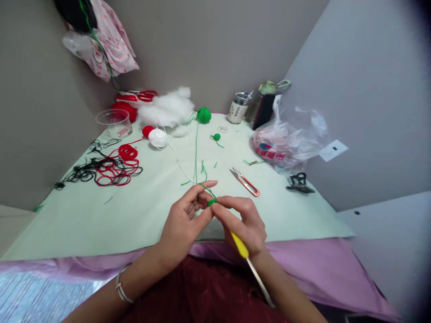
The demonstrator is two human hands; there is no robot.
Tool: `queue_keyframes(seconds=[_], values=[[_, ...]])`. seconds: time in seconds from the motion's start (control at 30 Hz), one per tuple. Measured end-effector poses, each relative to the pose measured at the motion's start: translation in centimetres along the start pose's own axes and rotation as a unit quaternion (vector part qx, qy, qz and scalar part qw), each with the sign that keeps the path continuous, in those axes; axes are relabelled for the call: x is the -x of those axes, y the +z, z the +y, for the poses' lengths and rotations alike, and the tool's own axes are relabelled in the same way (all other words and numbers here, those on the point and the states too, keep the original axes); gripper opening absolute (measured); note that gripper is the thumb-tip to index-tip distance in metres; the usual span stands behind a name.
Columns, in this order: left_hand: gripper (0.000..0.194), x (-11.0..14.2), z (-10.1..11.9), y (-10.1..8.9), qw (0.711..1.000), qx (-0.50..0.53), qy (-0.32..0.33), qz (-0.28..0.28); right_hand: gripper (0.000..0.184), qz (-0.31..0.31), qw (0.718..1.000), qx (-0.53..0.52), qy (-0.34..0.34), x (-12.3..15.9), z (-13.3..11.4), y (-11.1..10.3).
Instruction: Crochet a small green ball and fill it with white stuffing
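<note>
My right hand [244, 224] grips a crochet hook with a yellow handle [239, 245] and a metal shaft that runs back along my wrist. My left hand [185, 222] pinches a small green crochet piece [212, 202] at the hook's tip, with green yarn [196, 152] looped over the forefinger. That strand runs away across the pale green table mat [141, 211] to a green yarn ball [204, 115] at the back. Both hands meet above the mat's near edge.
Thread snips [245, 181] lie just beyond my hands. A tangle of red and black yarn [107, 167] sits left, with a clear cup [114, 123], white stuffing [168, 107], and a red and white ball [155, 136]. A plastic bag [286, 141], a jar [237, 108] and a black clip [299, 183] are right.
</note>
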State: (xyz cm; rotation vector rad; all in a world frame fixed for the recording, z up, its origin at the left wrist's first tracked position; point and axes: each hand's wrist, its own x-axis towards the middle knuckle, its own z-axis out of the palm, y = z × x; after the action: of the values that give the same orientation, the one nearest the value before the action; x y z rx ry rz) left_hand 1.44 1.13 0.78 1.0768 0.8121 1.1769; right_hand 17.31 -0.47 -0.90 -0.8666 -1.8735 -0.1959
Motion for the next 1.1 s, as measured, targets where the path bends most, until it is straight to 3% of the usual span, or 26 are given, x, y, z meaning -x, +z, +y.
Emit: queue_keyframes(seconds=[0.07,0.17,0.27,0.33,0.53,0.73,0.8,0.87,1.0,1.03,1.1], values=[[0.046,-0.1,0.2,-0.2,0.988,0.114,-0.098,-0.039,0.035,0.010,1.000,-0.007,-0.007,0.3,0.2,0.1],[0.047,-0.4,0.7,-0.6,0.961,0.202,-0.175,-0.066,0.028,0.047,0.983,-0.146,0.098,-0.1,0.3,-0.2],[0.036,-0.5,1.0,-0.6,0.968,0.198,-0.144,-0.052,0.024,0.097,0.911,-0.326,0.233,-0.9,0.2,-0.3],[0.033,-0.3,0.9,-0.3,0.977,0.168,-0.117,-0.056,0.022,0.091,0.870,-0.398,0.276,-1.2,0.2,0.0],[0.040,-0.2,0.4,0.0,0.990,0.102,-0.087,-0.043,0.019,0.067,0.845,-0.436,0.302,-1.1,0.3,0.4],[0.037,-0.7,0.8,-0.5,0.957,0.213,-0.147,-0.133,0.022,0.079,0.755,-0.528,0.380,-2.0,1.0,-0.6],[0.036,-0.7,0.7,-0.5,0.959,0.208,-0.144,-0.125,0.022,0.072,0.737,-0.547,0.389,-2.1,1.1,-0.5],[0.036,-0.6,0.4,-0.3,0.973,0.168,-0.122,-0.101,0.020,0.065,0.761,-0.527,0.373,-1.9,0.9,-0.3],[0.046,-0.3,-0.2,-0.1,0.986,0.116,-0.080,-0.094,0.016,0.045,0.860,-0.406,0.305,-1.2,0.3,0.0],[0.047,-0.3,-0.3,-0.2,0.986,0.113,-0.078,-0.099,0.017,0.041,0.868,-0.394,0.300,-1.1,0.3,0.1],[0.043,-0.3,-0.3,-0.4,0.985,0.106,-0.074,-0.111,0.017,0.044,0.857,-0.407,0.314,-1.0,0.5,0.0]])
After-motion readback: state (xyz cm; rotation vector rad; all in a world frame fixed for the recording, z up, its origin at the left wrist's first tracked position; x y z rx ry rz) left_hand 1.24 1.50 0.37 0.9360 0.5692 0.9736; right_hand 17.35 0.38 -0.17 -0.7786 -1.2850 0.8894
